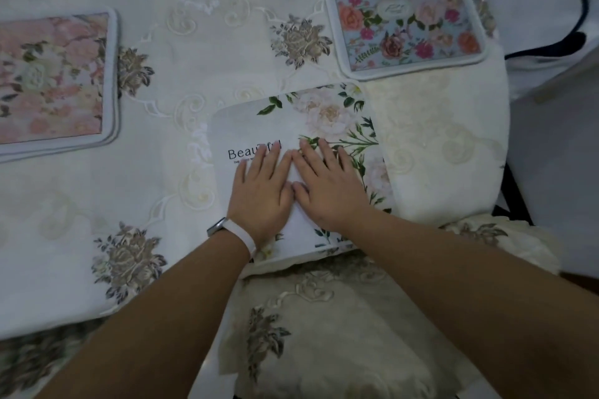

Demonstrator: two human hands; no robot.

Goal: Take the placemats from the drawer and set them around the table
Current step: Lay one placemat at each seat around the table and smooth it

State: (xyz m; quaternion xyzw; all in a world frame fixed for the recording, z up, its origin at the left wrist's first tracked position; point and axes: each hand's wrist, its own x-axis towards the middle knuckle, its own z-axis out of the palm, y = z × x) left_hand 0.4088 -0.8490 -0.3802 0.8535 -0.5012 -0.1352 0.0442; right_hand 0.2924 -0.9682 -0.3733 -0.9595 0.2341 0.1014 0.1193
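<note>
We see a cream embroidered tablecloth [201,42] with a pink placemat [52,81] at left and a blue floral placemat [405,13] at far right. The white placemat [330,113] lies at the cloth's near edge, its lettering [241,153] upright toward us and slightly tilted; its long axis we cannot tell. Our left hand [262,191] and right hand [327,185] press flat on it side by side, fingers straight, thumbs touching.

L hand [262,194] + R hand [330,191] flat, side by side, on white floral placemat [252,126]
</note>
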